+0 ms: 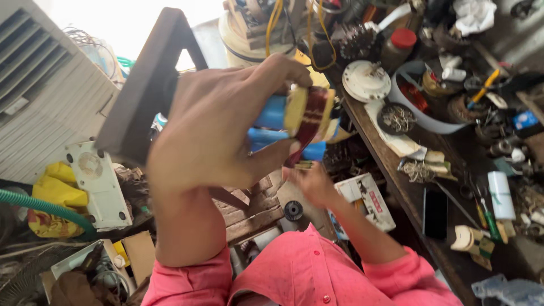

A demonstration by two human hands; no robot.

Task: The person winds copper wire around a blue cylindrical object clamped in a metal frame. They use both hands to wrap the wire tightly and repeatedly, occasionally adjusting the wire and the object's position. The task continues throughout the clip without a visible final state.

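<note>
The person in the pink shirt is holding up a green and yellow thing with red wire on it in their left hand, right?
Not quite: the thing is blue and yellow, not green. The head view shows it in the left hand, with red wire wound on it, and the pink shirt below.

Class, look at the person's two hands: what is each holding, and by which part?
The left hand grips a blue-and-yellow wound coil around its left end. The right hand is blurred; a hold cannot be told.
</note>
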